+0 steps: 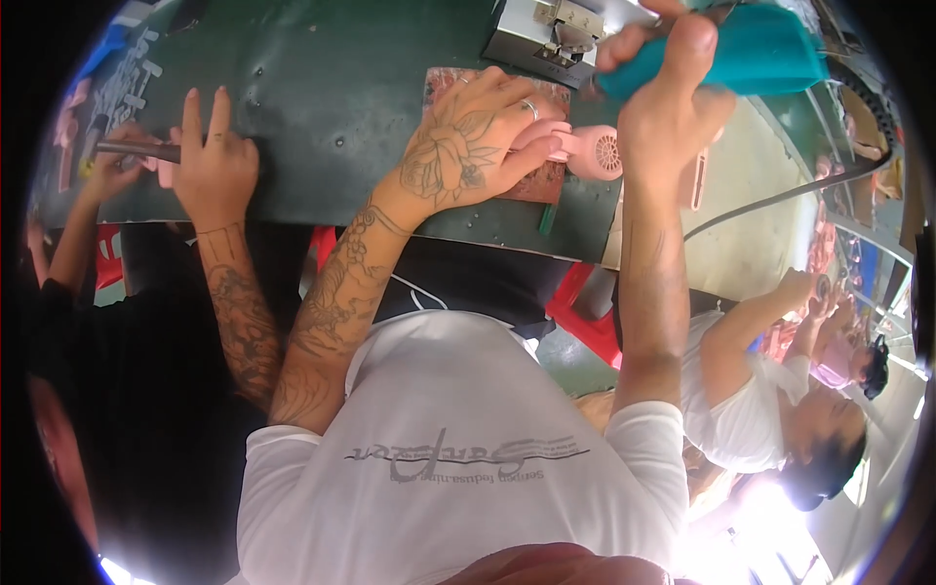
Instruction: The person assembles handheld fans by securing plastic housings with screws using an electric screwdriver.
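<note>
My left hand (468,146), tattooed and wearing a ring, presses a pink plastic handheld fan body (593,153) down on a worn reddish board (531,187). Its thumb lies along the fan's neck, and the round slotted grille faces up to the right of it. Raised beside the grille, my right hand (673,107) is wrapped round a teal corded tool (751,54), which lies sideways and looks like an electric screwdriver. Its tip is blurred and partly hidden by the fingers. The tool appears apart from the fan.
A grey metal device (546,44) stands at the table's back edge. A black cord (770,200) runs along the right. A small green strip (548,218) lies by the board. At left, a co-worker's hands (210,161) handle a pink part; another person (751,380) sits at right.
</note>
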The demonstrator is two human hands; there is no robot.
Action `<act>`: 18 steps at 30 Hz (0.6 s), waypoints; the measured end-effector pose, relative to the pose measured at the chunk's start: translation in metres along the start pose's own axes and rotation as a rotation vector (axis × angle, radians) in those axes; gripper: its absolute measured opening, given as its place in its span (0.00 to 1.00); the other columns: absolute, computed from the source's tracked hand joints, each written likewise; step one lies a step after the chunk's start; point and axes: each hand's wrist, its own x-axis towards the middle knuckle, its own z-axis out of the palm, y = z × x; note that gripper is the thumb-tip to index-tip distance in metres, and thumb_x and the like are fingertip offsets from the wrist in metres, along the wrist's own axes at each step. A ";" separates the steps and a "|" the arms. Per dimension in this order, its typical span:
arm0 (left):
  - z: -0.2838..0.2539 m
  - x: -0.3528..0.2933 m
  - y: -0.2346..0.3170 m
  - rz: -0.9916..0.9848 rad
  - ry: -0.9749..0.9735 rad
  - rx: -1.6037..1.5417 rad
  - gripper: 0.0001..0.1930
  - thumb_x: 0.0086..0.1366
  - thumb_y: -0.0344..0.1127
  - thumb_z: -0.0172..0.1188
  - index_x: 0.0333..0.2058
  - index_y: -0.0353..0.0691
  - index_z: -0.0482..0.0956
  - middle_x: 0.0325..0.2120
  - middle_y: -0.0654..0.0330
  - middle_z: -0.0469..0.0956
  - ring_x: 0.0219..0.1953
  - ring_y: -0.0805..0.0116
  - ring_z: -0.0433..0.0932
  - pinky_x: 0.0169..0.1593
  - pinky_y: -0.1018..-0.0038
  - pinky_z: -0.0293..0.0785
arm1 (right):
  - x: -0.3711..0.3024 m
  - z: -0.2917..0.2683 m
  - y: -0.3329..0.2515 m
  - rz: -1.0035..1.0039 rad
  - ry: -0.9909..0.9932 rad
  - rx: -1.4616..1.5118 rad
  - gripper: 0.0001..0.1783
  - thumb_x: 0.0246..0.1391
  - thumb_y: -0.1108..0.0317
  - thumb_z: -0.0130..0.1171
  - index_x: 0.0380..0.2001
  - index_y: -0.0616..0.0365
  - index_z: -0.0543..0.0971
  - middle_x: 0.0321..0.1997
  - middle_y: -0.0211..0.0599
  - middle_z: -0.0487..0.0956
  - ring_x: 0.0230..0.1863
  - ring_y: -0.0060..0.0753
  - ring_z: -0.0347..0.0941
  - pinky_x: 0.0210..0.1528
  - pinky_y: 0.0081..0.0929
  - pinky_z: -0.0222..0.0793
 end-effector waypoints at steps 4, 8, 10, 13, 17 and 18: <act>0.004 0.000 -0.002 0.004 -0.006 -0.020 0.15 0.66 0.42 0.63 0.50 0.48 0.86 0.47 0.61 0.80 0.47 0.56 0.75 0.52 0.61 0.74 | 0.028 0.012 0.021 -0.126 -0.076 0.134 0.22 0.71 0.51 0.57 0.37 0.63 0.78 0.22 0.30 0.74 0.23 0.22 0.70 0.28 0.21 0.66; 0.004 -0.001 0.000 0.010 -0.001 0.000 0.16 0.65 0.42 0.62 0.50 0.49 0.86 0.48 0.63 0.80 0.47 0.55 0.75 0.53 0.61 0.74 | 0.028 0.020 0.035 -0.334 -0.118 0.160 0.21 0.71 0.53 0.58 0.33 0.62 0.78 0.21 0.29 0.74 0.22 0.22 0.70 0.27 0.22 0.66; 0.005 -0.003 0.002 -0.003 0.012 -0.008 0.15 0.66 0.42 0.62 0.50 0.49 0.86 0.48 0.63 0.80 0.47 0.55 0.75 0.54 0.61 0.74 | 0.029 0.016 0.032 -0.300 -0.143 0.139 0.21 0.71 0.53 0.58 0.33 0.62 0.77 0.21 0.29 0.74 0.22 0.22 0.70 0.26 0.22 0.66; 0.007 -0.005 -0.001 -0.013 0.033 -0.032 0.15 0.66 0.42 0.62 0.49 0.49 0.86 0.47 0.62 0.81 0.48 0.54 0.75 0.54 0.61 0.74 | 0.022 0.021 0.024 -0.165 -0.123 0.156 0.21 0.71 0.53 0.58 0.33 0.62 0.77 0.21 0.30 0.74 0.21 0.23 0.70 0.26 0.23 0.67; 0.004 -0.004 -0.001 -0.017 0.017 -0.020 0.14 0.66 0.44 0.63 0.46 0.48 0.87 0.46 0.60 0.81 0.47 0.55 0.76 0.52 0.61 0.74 | -0.005 0.007 0.004 -0.008 0.032 -0.024 0.32 0.71 0.43 0.52 0.39 0.70 0.77 0.23 0.38 0.75 0.25 0.32 0.74 0.25 0.30 0.69; 0.001 -0.005 0.001 -0.009 0.023 -0.029 0.13 0.66 0.44 0.63 0.45 0.48 0.87 0.45 0.60 0.81 0.47 0.56 0.76 0.52 0.61 0.74 | -0.012 -0.007 0.000 -0.045 -0.015 -0.070 0.32 0.70 0.44 0.52 0.40 0.70 0.77 0.23 0.39 0.74 0.24 0.34 0.73 0.26 0.31 0.69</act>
